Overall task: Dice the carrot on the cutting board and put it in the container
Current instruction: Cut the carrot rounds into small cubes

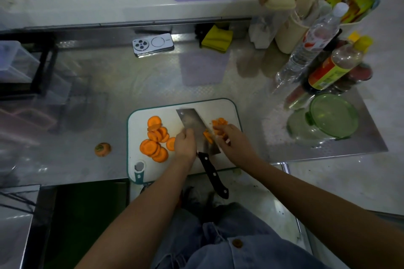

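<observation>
Carrot slices [156,140] lie in a loose pile on the left half of the white cutting board [227,109]. A smaller heap [218,123] sits on the right half. Between them lies a cleaver [192,122], its black handle jutting over the board's near edge. The left hand [185,144] rests on the blade's left edge; whether it grips the steel cannot be told. The right hand [232,141] curls its fingers over the smaller heap, pinching slices. A carrot top [102,149] lies on the steel counter [109,85] left of the board. A green round container [334,116] stands to the right. Just behind it are an oil bottle [334,67] and a water bottle [314,37]; their red and yellow labels are too blurred to read. A phone [153,45] lies face down farther back.
</observation>
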`<state>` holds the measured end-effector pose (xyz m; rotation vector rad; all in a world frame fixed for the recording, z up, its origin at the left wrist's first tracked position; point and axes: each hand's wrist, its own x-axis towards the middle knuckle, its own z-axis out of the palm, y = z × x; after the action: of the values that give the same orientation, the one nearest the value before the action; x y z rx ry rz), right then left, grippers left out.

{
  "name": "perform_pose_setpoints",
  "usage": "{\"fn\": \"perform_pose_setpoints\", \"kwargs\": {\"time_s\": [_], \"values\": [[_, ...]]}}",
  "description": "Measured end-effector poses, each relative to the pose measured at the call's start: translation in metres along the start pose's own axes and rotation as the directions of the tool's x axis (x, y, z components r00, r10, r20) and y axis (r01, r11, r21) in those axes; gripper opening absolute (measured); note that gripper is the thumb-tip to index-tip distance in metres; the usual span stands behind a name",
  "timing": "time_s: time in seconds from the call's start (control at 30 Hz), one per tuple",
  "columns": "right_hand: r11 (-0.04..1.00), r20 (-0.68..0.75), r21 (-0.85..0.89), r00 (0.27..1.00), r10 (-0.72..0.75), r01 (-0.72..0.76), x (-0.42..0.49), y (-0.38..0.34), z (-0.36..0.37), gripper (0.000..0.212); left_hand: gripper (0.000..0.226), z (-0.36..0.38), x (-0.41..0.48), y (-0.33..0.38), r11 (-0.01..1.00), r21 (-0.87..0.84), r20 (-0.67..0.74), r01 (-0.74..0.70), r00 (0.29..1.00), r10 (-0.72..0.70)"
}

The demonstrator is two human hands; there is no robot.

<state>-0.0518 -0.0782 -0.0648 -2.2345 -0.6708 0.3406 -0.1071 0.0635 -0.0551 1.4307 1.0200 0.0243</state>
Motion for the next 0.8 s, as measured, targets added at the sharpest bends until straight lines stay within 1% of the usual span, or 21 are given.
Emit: {"fn": "perform_pose_setpoints", "kwargs": {"time_s": [0.03,0.07,0.13,0.17,0.23,0.3,0.37,0.4,0.47,0.53,0.6,0.63,0.67,0.7,0.73,0.77,0.8], "values": [[0.995,0.013,0.07,0.997,0.073,-0.074,0.002,-0.005,0.002,0.032,0.032,-0.001,-0.001,0.0,1.0,-0.005,-0.004,0.002,1.0,-0.002],[0.971,0.046,0.152,0.983,0.18,-0.185,0.006,-0.011,0.004,0.035,0.033,-0.002,-0.003,0.0,1.0,-0.01,-0.004,-0.003,1.0,0.003],[0.869,0.149,0.282,0.914,0.378,-0.406,0.014,-0.018,0.007,0.037,0.034,-0.004,-0.005,0.002,1.0,-0.007,0.004,-0.012,1.0,0.012],[0.82,0.202,0.307,0.875,0.441,-0.484,0.018,-0.018,0.009,0.036,0.033,-0.004,-0.005,0.002,1.0,-0.004,0.0,-0.012,1.0,0.012],[0.748,0.285,0.324,0.814,0.506,-0.579,0.025,-0.02,0.012,0.036,0.032,-0.007,-0.004,0.002,1.0,-0.014,-0.001,0.0,1.0,0.0],[0.702,0.325,0.35,0.783,0.53,-0.62,0.031,-0.019,0.014,0.035,0.031,-0.011,-0.003,0.002,1.0,-0.02,0.004,0.017,1.0,-0.017],[0.677,0.324,0.394,0.783,0.531,-0.622,0.035,-0.019,0.014,0.026,0.03,-0.015,-0.002,0.001,0.999,-0.027,0.002,0.034,0.999,-0.034],[0.681,0.294,0.403,0.791,0.536,-0.611,0.037,-0.018,0.014,0.02,0.031,-0.017,-0.002,0.001,0.999,-0.034,-0.003,0.041,0.999,-0.041],[0.734,0.193,0.384,0.826,0.53,-0.56,0.04,-0.014,0.012,0.009,0.03,-0.02,0.0,0.002,0.998,-0.044,-0.023,0.042,0.999,-0.043],[0.81,0.13,0.32,0.87,0.476,-0.491,0.041,-0.01,0.011,0.016,0.028,-0.022,0.002,0.002,0.998,-0.04,-0.04,0.048,0.998,-0.05],[0.921,0.119,0.106,0.924,0.363,-0.375,0.04,-0.01,0.009,0.021,0.028,-0.024,0.004,0.0,0.998,-0.048,-0.052,0.046,0.997,-0.048],[0.956,0.111,-0.005,0.95,0.293,-0.294,0.04,-0.013,0.007,0.022,0.029,-0.024,0.005,-0.001,0.997,-0.057,-0.057,0.046,0.997,-0.05],[0.976,0.096,-0.055,0.972,0.215,-0.211,0.04,-0.017,0.006,0.021,0.03,-0.024,0.005,-0.001,0.997,-0.064,-0.062,0.046,0.997,-0.05],[0.989,0.085,-0.046,0.986,0.145,-0.142,0.039,-0.022,0.006,0.017,0.031,-0.024,0.005,0.0,0.997,-0.063,-0.066,0.037,0.997,-0.041],[0.993,0.081,-0.027,0.99,0.115,-0.113,0.038,-0.026,0.007,0.014,0.032,-0.023,0.005,0.001,0.998,-0.056,-0.073,0.027,0.997,-0.031],[0.991,0.099,-0.027,0.986,0.136,-0.134,0.038,-0.029,0.008,0.019,0.034,-0.023,0.004,0.003,0.999,-0.044,-0.08,0.014,0.997,-0.018],[0.982,0.137,-0.047,0.972,0.189,-0.184,0.038,-0.03,0.011,0.026,0.036,-0.022,0.004,0.004,1.0,-0.028,-0.083,0.005,0.996,-0.008]]}}
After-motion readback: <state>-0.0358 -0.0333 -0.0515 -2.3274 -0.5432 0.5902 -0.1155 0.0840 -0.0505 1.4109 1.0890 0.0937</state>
